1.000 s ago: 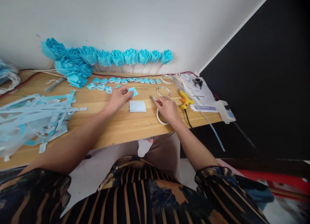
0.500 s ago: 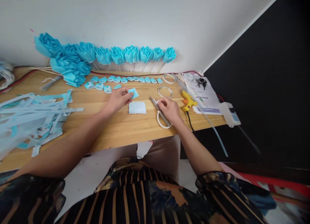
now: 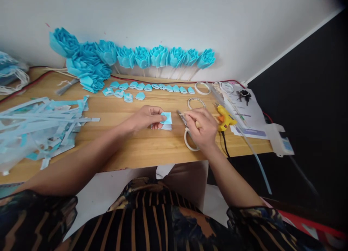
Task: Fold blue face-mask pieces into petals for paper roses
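The blue square is at the centre of the frame, pinched at its left side between thumb and fingers of the left hand; a pale sheet shows just below it on the tabletop. Treat the square as light, soft and easily creased; take hold at an edge or corner, with little pressure. The right hand, right of centre, has its fingers drawn together beside a pointed tool; whether it grips that tool or something finer cannot be told. Containers: the clear plastic at lower left may be a bag; any contents cannot be distinguished from the strips around it.
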